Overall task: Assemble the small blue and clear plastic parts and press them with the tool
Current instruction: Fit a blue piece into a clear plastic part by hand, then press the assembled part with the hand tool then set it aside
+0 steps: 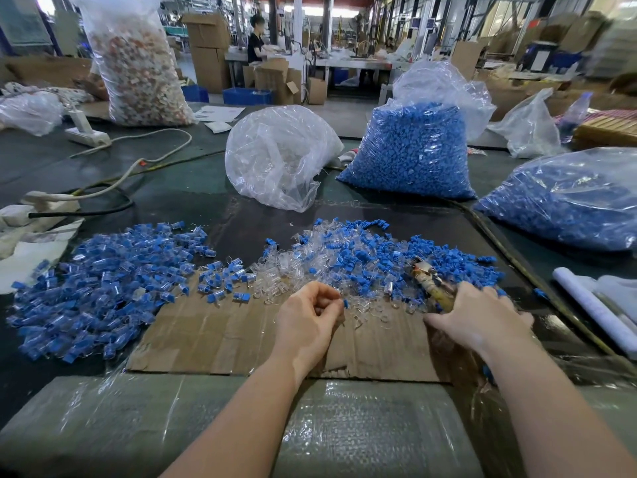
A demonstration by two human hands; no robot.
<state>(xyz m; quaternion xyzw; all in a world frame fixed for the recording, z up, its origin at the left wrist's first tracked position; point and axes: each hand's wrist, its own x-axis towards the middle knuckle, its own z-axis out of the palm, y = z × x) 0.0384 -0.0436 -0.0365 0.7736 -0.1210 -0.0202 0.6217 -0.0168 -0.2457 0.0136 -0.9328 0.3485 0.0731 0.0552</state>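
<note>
Left hand (310,315) pinches a tiny blue part (345,302) w/ curled fingers. Right hand (479,315) lies spread on the mixed pile (362,257) by the tool (431,281). Parts look light, hard, slippy; pinch the sides.

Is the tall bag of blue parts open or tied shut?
Open: the tall bag of blue parts has loose plastic gaping above the blue fill, with no knot visible.
</note>
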